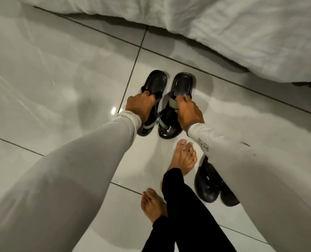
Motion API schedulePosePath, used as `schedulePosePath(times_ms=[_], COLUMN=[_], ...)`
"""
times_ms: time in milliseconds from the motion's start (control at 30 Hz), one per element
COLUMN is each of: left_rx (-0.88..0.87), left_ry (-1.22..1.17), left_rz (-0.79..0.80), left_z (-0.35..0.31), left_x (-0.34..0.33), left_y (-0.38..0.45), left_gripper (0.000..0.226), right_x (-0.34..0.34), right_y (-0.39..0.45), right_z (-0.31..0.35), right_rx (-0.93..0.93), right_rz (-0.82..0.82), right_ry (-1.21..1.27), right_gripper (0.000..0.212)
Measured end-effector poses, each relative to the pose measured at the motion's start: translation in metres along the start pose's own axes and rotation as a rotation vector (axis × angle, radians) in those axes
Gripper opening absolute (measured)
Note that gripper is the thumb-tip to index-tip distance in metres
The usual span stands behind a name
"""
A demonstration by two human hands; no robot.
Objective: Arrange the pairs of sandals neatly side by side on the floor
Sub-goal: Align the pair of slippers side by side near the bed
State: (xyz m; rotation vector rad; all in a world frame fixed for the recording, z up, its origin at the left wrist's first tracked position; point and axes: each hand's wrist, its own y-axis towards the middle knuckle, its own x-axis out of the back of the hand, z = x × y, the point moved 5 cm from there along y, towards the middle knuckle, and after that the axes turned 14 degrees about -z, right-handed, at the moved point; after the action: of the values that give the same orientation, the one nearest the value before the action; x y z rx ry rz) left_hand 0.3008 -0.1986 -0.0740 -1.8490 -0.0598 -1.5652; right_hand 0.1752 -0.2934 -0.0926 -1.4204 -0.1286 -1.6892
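Two black sandals with grey straps lie side by side on the glossy tiled floor, heels pointing toward the bed. My left hand (139, 104) grips the strap of the left sandal (155, 82). My right hand (188, 110) grips the grey strap of the right sandal (182, 84). A second pair of black sandals (208, 186) lies closer to me at the lower right, partly hidden under my right sleeve.
A white bedsheet (242, 33) hangs over the bed edge along the top and right. My two bare feet (184, 159) stand on the white floor tiles (60, 79) just behind the held pair.
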Motion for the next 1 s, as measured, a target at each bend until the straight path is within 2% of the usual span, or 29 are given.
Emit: schedulePosePath(times_ms=[233, 400, 500, 567, 667, 800, 1000], left_rx=[-0.041, -0.019, -0.010, -0.014, -0.054, -0.117, -0.227], left_ry=[0.049, 0.010, -0.020, -0.041, -0.044, -0.016, -0.022], left_rz=[0.007, 0.000, -0.021, -0.052, -0.070, 0.046, 0.140], left_z=[0.008, 0.009, 0.002, -0.006, -0.029, -0.074, -0.173], left_x=[0.005, 0.011, 0.018, 0.022, 0.024, 0.015, -0.008], left_y=[0.023, 0.031, 0.021, 0.004, -0.041, -0.108, -0.174], left_gripper=[0.044, 0.041, 0.048, 0.051, 0.052, 0.057, 0.044], right_x=[0.000, 0.001, 0.009, 0.017, 0.033, 0.052, 0.063], right_y=[0.014, 0.012, -0.002, -0.019, -0.066, -0.148, -0.254], right_z=[-0.004, 0.000, -0.001, -0.008, -0.036, -0.091, -0.157], right_rx=[0.002, 0.016, -0.015, -0.036, -0.105, -0.218, -0.367], right_rz=[-0.009, -0.049, -0.080, -0.087, -0.064, 0.014, 0.096], right_ry=[0.035, 0.061, 0.133, 0.150, 0.144, 0.042, -0.001], right_gripper=[0.039, 0.045, 0.058, 0.064, 0.061, 0.062, 0.060])
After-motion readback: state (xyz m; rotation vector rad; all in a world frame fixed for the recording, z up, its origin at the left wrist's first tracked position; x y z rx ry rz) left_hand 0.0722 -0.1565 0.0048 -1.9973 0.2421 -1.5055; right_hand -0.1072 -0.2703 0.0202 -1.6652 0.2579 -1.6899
